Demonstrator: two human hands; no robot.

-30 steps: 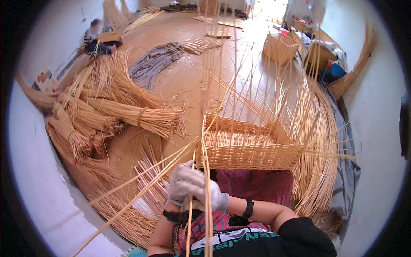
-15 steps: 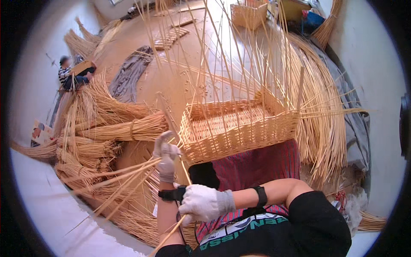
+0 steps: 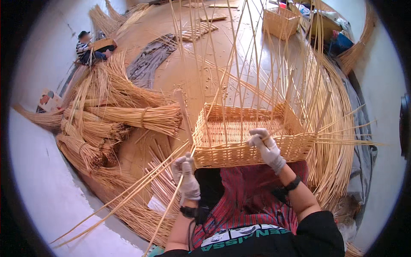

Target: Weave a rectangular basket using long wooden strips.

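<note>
A rectangular wicker basket (image 3: 224, 157) rests across my lap, with tall upright rods (image 3: 220, 85) rising from its walls. A white knitted glove covers each hand. At the basket's near left corner, my left hand (image 3: 187, 182) is closed around a pale wicker rod (image 3: 170, 203) that slants down toward my body. More loose rods (image 3: 124, 199) stick out leftward from that same corner. My right hand (image 3: 267, 150) is at the near wall's rim, right of its middle. Its fingers are bent together there; what they hold, if anything, is hidden.
Tied bundles of rods (image 3: 141, 118) lie on the floor at left. Long loose rods (image 3: 334, 128) spread along the right wall over a grey cloth. A second basket (image 3: 280, 22) stands at the back. Far left, a seated person (image 3: 87, 49) holds wickerwork.
My right hand has left the rod's lower end near my left forearm and moved up and right to the basket's near rim. The whole view has shifted, with the basket lying further right.
</note>
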